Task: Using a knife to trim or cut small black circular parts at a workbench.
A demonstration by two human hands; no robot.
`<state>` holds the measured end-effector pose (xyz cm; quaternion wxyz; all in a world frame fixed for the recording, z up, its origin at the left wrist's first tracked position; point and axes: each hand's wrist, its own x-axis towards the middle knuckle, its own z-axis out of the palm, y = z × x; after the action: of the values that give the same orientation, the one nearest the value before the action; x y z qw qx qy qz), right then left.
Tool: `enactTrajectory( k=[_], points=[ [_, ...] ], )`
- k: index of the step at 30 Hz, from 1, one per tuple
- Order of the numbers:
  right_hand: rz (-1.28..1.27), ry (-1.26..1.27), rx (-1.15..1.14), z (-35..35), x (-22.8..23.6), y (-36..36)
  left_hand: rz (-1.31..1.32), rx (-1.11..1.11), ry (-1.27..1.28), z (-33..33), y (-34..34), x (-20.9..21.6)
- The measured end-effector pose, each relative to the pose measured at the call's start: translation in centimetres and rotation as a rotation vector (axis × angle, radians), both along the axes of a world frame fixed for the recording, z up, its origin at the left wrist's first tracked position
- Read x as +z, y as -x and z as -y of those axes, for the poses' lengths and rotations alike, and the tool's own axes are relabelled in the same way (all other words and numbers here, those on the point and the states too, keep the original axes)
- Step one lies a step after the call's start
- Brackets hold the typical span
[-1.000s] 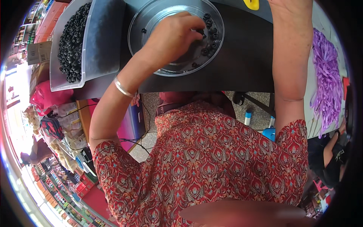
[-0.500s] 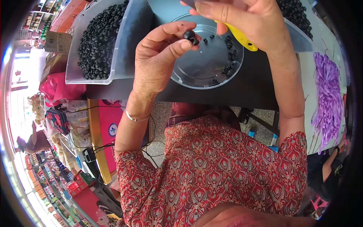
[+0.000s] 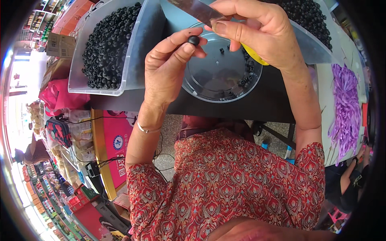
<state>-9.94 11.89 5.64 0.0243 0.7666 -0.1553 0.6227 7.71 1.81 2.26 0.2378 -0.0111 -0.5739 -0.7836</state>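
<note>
- My left hand pinches a black round piece between thumb and fingers.
- My right hand grips a knife, its thumb on the flat blade and its yellow handle showing under my palm.
- The blade lies just beyond the piece; my hands are close together, though I cannot tell whether their fingertips touch.
- I judge the step as bringing blade and piece together; the next move calls for a firm pinch with my fingertips clear of the edge.
- Below and between my hands sits a clear round tray with small black bits along its side.
- Outside each hand stands a bin of black pieces, left and right.
</note>
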Motion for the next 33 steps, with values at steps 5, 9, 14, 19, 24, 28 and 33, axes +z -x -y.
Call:
enactTrajectory(
  k=[5, 9, 14, 19, 24, 28, 33],
  points=[
    [-0.067, 0.06, -0.011, 0.4, 0.8, -0.5, -0.122, -0.123, -0.149, -0.4, 0.0, 0.1],
    [0.43, -0.946, -0.413, -5.5, 4.1, -4.7, -0.154, -0.186, -0.248, -0.6, -0.1, -0.4],
    [0.474, -0.912, -0.298, -5.2, 4.1, -5.6, -0.16, -0.154, -0.341, -1.6, -0.1, -0.6],
    [0.454, -0.909, -0.295, -5.0, 3.4, -5.3, -0.148, -0.096, -0.237, -1.9, -0.1, -0.4],
    [0.111, -0.215, 0.0, -0.9, 0.1, -1.8, -0.123, 0.023, -0.104, -2.1, -0.2, -0.1],
    [0.206, -0.553, -0.187, -3.7, 2.3, -3.6, -0.133, 0.029, -0.123, -2.3, -0.3, -0.3],
    [0.436, -0.989, -0.298, -5.4, 3.7, -4.8, -0.146, 0.061, -0.136, -2.6, -0.2, -0.6]
  ],
)
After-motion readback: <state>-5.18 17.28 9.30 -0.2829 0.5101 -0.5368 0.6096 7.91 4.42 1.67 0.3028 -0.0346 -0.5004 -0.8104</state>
